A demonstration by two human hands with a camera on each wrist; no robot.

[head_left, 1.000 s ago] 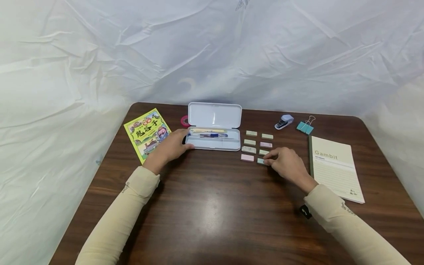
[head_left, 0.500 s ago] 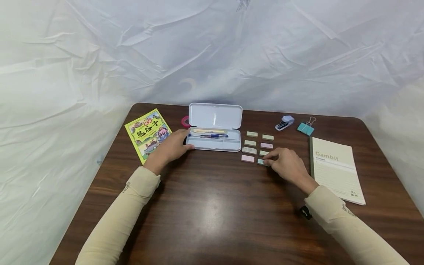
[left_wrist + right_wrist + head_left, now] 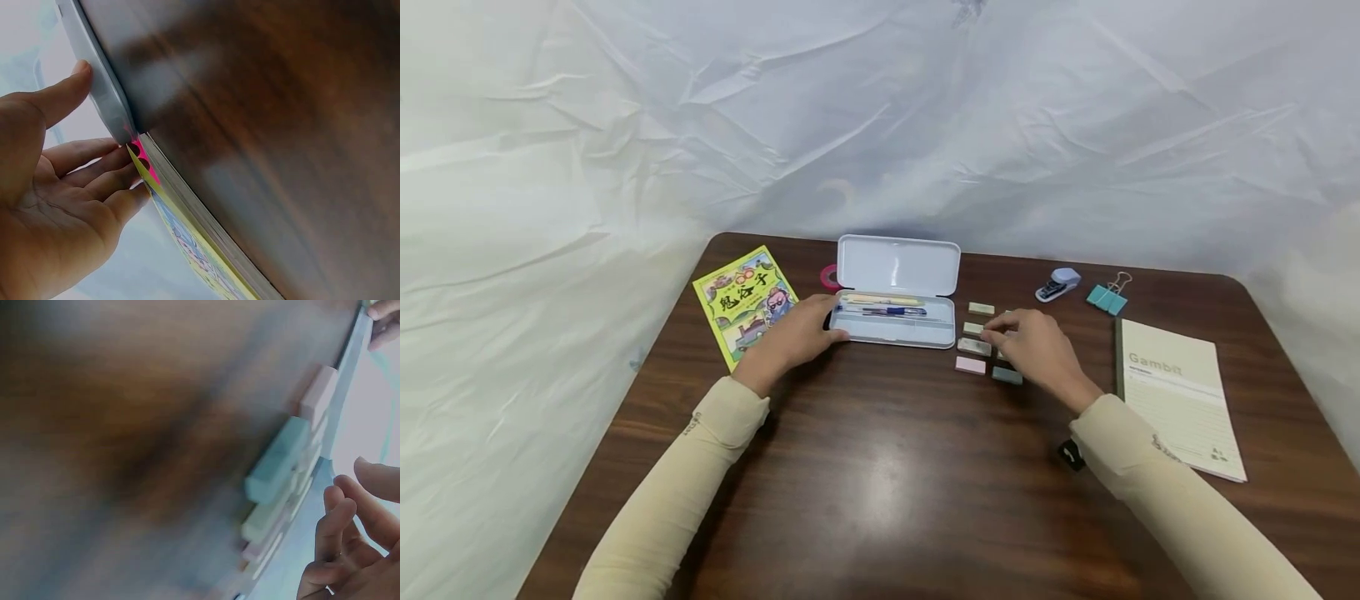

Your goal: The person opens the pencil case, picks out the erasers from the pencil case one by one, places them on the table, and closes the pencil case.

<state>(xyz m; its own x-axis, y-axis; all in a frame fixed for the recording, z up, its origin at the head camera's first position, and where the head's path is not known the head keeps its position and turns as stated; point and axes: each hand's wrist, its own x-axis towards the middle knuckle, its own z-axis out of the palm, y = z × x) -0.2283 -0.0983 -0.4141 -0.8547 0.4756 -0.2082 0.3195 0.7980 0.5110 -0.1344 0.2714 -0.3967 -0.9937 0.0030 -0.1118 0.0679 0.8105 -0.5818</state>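
Left hand (image 3: 790, 337) is resting fingers apart against pencil case (image 3: 895, 321). Right hand (image 3: 1030, 350) is hovering, loosely curled, hiding several erasers (image 3: 974, 346); contact unclear, wrist view blurred.

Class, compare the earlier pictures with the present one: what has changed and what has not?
The right hand let go of the blue-green eraser and moved up over the other erasers. The left hand still rests against the open pencil case.
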